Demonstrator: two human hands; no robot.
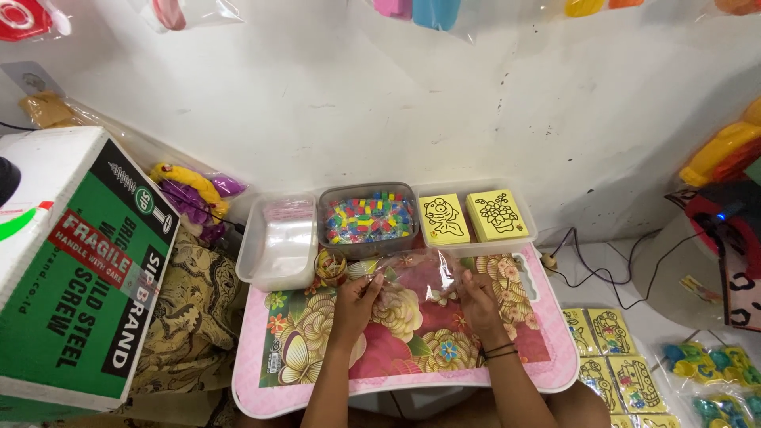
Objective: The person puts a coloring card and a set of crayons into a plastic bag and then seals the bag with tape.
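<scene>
Both hands hold a clear plastic bag (418, 273) stretched above a small pink floral tray table (547, 349). My left hand (357, 299) pinches the bag's left edge and my right hand (478, 299), with dark bands on its wrist, pinches the right edge. Something small and pale shows inside the bag; I cannot tell what it is. A small round container of coloured bits (330, 267) stands just left of my left hand.
Along the wall sit a tub of clear bags (279, 240), a tub of coloured beads (369, 219) and a tray with two yellow picture cards (472, 216). A green-and-white carton (71, 269) stands left. More yellow cards (610, 357) and packed toys (713, 372) lie right.
</scene>
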